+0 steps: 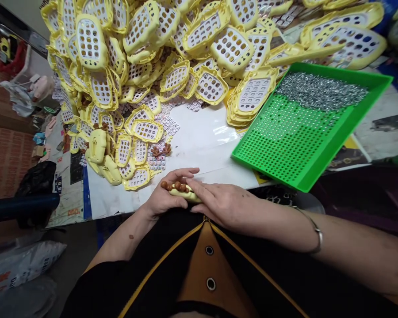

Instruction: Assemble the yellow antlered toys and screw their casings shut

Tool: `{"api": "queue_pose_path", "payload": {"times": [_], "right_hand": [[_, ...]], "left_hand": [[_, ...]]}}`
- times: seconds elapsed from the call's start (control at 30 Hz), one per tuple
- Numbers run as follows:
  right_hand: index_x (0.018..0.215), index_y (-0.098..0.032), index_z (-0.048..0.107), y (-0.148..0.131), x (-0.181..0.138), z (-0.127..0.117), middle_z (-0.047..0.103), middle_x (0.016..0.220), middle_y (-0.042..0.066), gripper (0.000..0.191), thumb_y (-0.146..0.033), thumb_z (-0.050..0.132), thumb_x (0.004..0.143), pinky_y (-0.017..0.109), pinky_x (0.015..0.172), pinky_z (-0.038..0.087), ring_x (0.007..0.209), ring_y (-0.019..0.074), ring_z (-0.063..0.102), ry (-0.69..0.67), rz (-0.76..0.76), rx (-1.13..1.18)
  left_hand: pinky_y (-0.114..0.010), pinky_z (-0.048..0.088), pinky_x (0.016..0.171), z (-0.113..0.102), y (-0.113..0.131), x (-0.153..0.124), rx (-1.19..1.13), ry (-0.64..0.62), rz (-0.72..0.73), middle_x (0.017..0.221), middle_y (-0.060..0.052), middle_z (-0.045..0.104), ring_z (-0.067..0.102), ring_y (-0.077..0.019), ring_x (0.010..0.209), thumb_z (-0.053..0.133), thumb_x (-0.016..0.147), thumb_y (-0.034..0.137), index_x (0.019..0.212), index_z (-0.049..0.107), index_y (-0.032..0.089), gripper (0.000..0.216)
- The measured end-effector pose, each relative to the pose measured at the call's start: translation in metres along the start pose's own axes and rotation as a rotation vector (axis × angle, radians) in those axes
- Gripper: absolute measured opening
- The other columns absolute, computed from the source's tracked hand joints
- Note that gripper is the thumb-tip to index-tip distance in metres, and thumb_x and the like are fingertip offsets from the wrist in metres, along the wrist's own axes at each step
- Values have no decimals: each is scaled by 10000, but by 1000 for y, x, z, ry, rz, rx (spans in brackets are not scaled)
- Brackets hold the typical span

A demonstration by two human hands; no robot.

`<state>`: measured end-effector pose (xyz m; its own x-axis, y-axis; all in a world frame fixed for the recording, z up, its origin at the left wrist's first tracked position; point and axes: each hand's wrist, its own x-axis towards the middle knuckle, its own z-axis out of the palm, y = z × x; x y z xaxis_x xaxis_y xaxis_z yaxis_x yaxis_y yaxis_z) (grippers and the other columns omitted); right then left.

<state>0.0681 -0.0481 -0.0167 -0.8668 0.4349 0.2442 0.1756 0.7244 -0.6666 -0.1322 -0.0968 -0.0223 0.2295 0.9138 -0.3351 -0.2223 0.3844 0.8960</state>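
Note:
A pale yellow plastic toy casing [185, 194] with brown antler-shaped pieces [181, 187] along its upper edge is held close to my body. My left hand [167, 194] wraps its left end, thumb in front and fingers behind. From the other side my right hand [219, 201] closes over the right end, fingers pressed along the casing. Much of the casing is hidden by both hands. Just beyond, on the white tabletop [199, 141], lies a pair of loose brown antler pieces [161, 150].
Yellow toy casings with white button grids [146, 130] are heaped across the back and left. A green perforated tray [285, 150] of small metal screws [318, 90] stands at right. Closed yellow casings [97, 145] lie at left. White plastic bags [23, 265] sit below left.

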Motion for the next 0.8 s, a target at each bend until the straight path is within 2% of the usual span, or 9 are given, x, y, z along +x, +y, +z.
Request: {"api": "queue_pose_path", "payload": {"times": [0.13, 0.2, 0.27, 0.4, 0.47, 0.53, 0.63, 0.73, 0.8], "right_hand": [[1245, 33, 486, -5, -3, 18, 697, 1012, 256, 407, -225, 343, 964, 376, 622, 600, 819, 276, 715, 127, 11, -157], [1178, 22, 529, -6, -3, 19, 698, 1022, 249, 359, -187, 346, 950, 350, 623, 594, 828, 260, 710, 178, 10, -149], [1123, -23, 557, -6, -2, 14, 711, 999, 205, 309, -191, 375, 939, 326, 626, 580, 818, 233, 703, 179, 12, -46], [1079, -113, 578, -5, 3, -2, 707, 961, 125, 253, -280, 484, 913, 331, 738, 551, 871, 210, 679, -61, 116, 194], [1085, -101, 586, -6, 5, -8, 696, 965, 147, 311, -340, 481, 917, 373, 761, 537, 897, 245, 673, -158, 155, 133], [1100, -79, 589, -6, 7, -10, 698, 952, 163, 385, -393, 440, 933, 391, 734, 533, 866, 267, 680, -198, 126, 34], [1069, -69, 606, -3, 8, -9, 712, 874, 150, 464, -449, 369, 950, 355, 628, 523, 755, 255, 688, -211, 13, -103], [939, -75, 646, 2, 6, -2, 694, 708, 132, 514, -434, 279, 966, 308, 487, 449, 588, 220, 648, -162, -66, -253], [897, -81, 651, 6, 5, 4, 677, 651, 130, 512, -397, 254, 964, 299, 447, 408, 532, 211, 619, -91, -92, -288]], "left_hand": [[-345, 487, 881, 4, 0, 1, -4, 42, -21, 1401, -129, 483, 634, -227, 1020, 875, 525, 306, 980, 657, 211, 514], [-336, 484, 879, 4, 0, 1, 21, 22, -32, 1403, -133, 484, 624, -234, 1045, 866, 546, 299, 1006, 658, 215, 512], [-336, 484, 879, 4, -1, 1, 39, -37, -26, 1401, -135, 491, 612, -249, 1077, 868, 545, 306, 1089, 651, 240, 589], [-407, 465, 935, 2, 2, -1, 56, -195, 3, 1358, -135, 543, 619, -277, 1087, 852, 569, 357, 1333, 505, 318, 839], [-444, 422, 997, 0, 5, -1, 140, -249, 37, 1338, -135, 564, 589, -302, 1146, 869, 504, 387, 1358, 483, 324, 940], [-474, 368, 1049, -1, 7, 1, 262, -278, 114, 1360, -137, 548, 516, -334, 1239, 902, 377, 374, 1312, 542, 317, 1003], [-497, 344, 1068, -1, 7, 4, 349, -288, 217, 1360, -135, 553, 481, -345, 1276, 920, 314, 298, 1207, 636, 315, 938], [-474, 391, 1043, 2, 5, 7, 265, -271, 182, 1307, -115, 603, 537, -320, 1228, 906, 423, 244, 1140, 676, 326, 758], [-448, 419, 1023, 3, 3, 9, 195, -256, 140, 1295, -100, 614, 555, -306, 1210, 886, 492, 232, 1095, 699, 329, 639]]}}
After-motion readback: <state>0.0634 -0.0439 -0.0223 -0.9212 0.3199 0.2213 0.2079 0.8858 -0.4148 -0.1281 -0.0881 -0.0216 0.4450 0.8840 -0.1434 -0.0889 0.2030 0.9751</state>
